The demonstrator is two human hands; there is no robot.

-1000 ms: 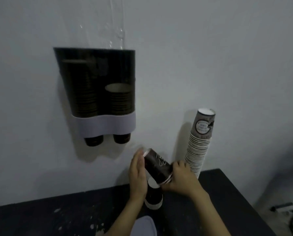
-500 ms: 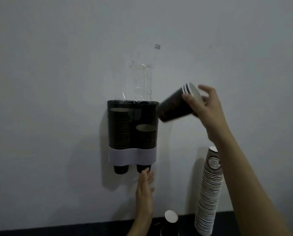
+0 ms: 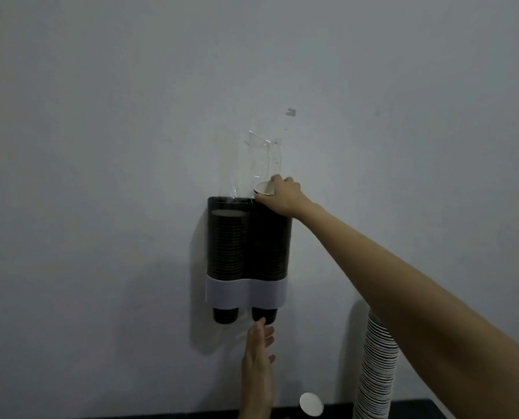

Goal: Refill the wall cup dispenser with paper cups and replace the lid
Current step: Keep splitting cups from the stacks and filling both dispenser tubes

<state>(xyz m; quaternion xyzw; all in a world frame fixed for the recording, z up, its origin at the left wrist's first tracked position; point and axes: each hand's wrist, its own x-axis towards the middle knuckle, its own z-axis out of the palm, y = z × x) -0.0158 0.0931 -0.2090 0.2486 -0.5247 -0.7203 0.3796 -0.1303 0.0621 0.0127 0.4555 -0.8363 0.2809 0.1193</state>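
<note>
the wall cup dispenser (image 3: 249,252) hangs on the pale wall (image 3: 101,146) just right of the frame's centre, a dark see-through body with two tubes side by side and a white band (image 3: 246,294) across its lower part. its clear lid (image 3: 264,158) stands flipped up above the top edge, against the wall.

the right hand (image 3: 282,195) reaches in from the lower right of the frame, arm stretched up across the picture, and sits at the top of the right-hand tube. its grip is closed around the paper cups (image 3: 264,189) — only the pale open rim shows above the dispenser's top edge, the rest is down inside the tube or behind the fingers. how many cups are in that grip cannot be told.

the left tube holds a dark stack whose top rim (image 3: 227,213) lies a little below the dispenser's top. one dark cup bottom pokes out under the white band on each side.

the left hand (image 3: 258,358) rises from the bottom of the frame, fingers straight and spread flat, holding nothing; its fingertips (image 3: 261,322) reach the bottom cup (image 3: 264,315) of the right tube — touching or just short of it, hard to say.

at the lower right a tall stack of cups (image 3: 376,373) stands on the dark desk (image 3: 418,412), partly behind the right forearm. a single cup with a white round end (image 3: 311,404) shows at the bottom edge, between the left arm and the tall stack.
</note>
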